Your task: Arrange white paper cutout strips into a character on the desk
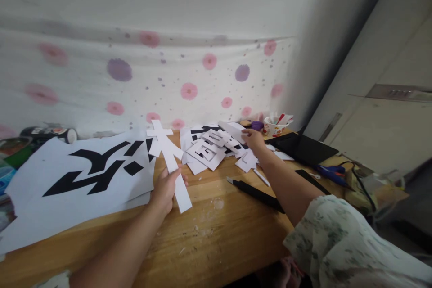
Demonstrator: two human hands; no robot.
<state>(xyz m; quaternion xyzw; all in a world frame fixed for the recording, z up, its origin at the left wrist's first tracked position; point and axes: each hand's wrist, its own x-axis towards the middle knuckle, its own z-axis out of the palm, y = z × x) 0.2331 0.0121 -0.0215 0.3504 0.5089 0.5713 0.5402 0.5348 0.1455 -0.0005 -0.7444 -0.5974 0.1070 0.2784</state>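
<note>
My left hand [165, 191] is closed on a long white paper cut-out [168, 155] with cross arms at its top, holding it over the wooden table [216, 229]. My right hand [254, 138] reaches to the far side and pinches a white paper piece [232, 129] at the top of a heap of cut paper scraps [209, 148] with black marks. Beside the left hand lie large white sheets [81, 180] printed with bold black strokes.
A black utility knife [256, 194] lies on the table between my arms. A patterned paper cup [274, 127] and a purple object [257, 125] stand at the back. A dark tablet [303, 147], blue-handled tool [329, 172] and cables sit right. Cans [50, 134] stand at the left wall.
</note>
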